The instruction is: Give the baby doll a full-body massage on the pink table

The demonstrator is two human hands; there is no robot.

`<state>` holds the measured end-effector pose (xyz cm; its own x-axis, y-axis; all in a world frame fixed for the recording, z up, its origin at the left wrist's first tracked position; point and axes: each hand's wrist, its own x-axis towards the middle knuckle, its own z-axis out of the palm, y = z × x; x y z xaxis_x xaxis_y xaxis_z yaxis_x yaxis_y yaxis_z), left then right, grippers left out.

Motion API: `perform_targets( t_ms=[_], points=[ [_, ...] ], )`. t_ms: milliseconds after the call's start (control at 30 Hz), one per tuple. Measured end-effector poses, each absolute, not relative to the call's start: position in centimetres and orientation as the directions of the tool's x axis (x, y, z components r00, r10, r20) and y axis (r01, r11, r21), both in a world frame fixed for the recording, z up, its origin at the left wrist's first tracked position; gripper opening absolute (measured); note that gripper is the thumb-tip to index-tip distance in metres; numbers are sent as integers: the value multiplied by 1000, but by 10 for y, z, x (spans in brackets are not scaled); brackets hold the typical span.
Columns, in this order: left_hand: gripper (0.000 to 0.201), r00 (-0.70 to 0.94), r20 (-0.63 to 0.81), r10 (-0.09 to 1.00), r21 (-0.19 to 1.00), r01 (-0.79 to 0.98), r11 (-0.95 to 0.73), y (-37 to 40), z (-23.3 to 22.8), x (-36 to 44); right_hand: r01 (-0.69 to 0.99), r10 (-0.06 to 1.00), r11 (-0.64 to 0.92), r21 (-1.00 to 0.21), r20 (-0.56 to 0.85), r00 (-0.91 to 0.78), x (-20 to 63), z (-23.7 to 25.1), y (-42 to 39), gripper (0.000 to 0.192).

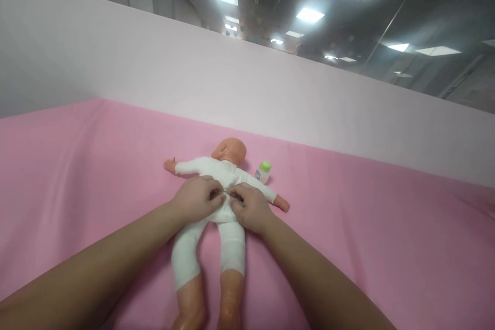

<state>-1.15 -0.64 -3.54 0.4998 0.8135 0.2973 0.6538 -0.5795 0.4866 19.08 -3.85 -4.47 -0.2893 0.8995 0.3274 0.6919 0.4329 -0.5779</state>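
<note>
A baby doll [231,247] in white clothing lies stretched out on a pink cloth, arms spread and head at the far end. Over the middle of its torso, my left hand [199,197] pinches the white fabric [228,211] with thumb and fingers. My right hand [250,206] pinches the same fabric close beside it, fingertips almost meeting. What exactly lies between the fingertips is too small to make out. Just past the doll's arm on the right stands a small white bottle with a green cap [263,171].
Pink cloth [367,237] covers the surface around the doll, with soft folds on both sides. A pale low wall [247,82] runs along the back edge. Above it, dark glass [270,0] shows bright ceiling lights.
</note>
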Motion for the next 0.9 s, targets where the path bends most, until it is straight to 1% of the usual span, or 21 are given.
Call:
perform_targets(
  t_ms=[100, 167, 233, 300, 333, 400, 467, 500, 567, 667, 733, 800, 867, 900],
  points=[
    [37, 514, 229, 827, 541, 639, -547, -11, -30, -15, 669, 891, 452, -590, 330, -311, 191, -43, -44, 10],
    [41, 479, 240, 844, 543, 655, -526, -13, -30, -16, 658, 881, 469, -589, 369, -297, 191, -44, -46, 6],
    [33, 468, 339, 816, 466, 670, -578, -13, -32, -14, 662, 866, 480, -575, 432, -253, 189, -46, -46, 4],
    [22, 500, 473, 725, 332, 661, -673, -12, -34, -10, 696, 848, 476, -538, 492, -200, 188, -48, -45, 2],
    [21, 520, 530, 670, 265, 649, -713, -11, -36, -8, 718, 837, 471, -513, 516, -181, 187, -48, -44, 4],
    [24, 545, 609, 576, 175, 616, -768, -10, -39, -3, 757, 817, 457, -468, 557, -148, 185, -49, -41, 12],
    [28, 571, 618, 541, 152, 588, -794, -8, -42, -1, 778, 812, 444, -445, 566, -140, 184, -50, -39, 19],
    [30, 591, 590, 550, 164, 579, -798, -7, -43, 0, 780, 821, 440, -445, 552, -147, 184, -51, -38, 20],
    [29, 618, 497, 609, 225, 586, -778, -6, -43, 1, 771, 848, 434, -466, 500, -175, 185, -52, -37, 18],
    [25, 574, 365, 733, 355, 642, -679, -4, -36, 0, 734, 884, 434, -523, 404, -236, 188, -51, -36, 11],
    [30, 536, 290, 793, 420, 673, -609, -5, -29, -1, 709, 893, 438, -553, 359, -271, 191, -49, -37, 5],
    [42, 519, 240, 821, 451, 689, -567, -6, -25, -1, 685, 894, 444, -577, 338, -294, 193, -48, -38, 1],
    [48, 510, 248, 824, 443, 697, -564, -6, -24, -1, 673, 891, 450, -587, 347, -293, 193, -48, -38, 7],
    [47, 507, 273, 817, 425, 699, -575, -6, -25, -1, 674, 887, 455, -582, 364, -285, 193, -49, -38, 10]
  ],
)
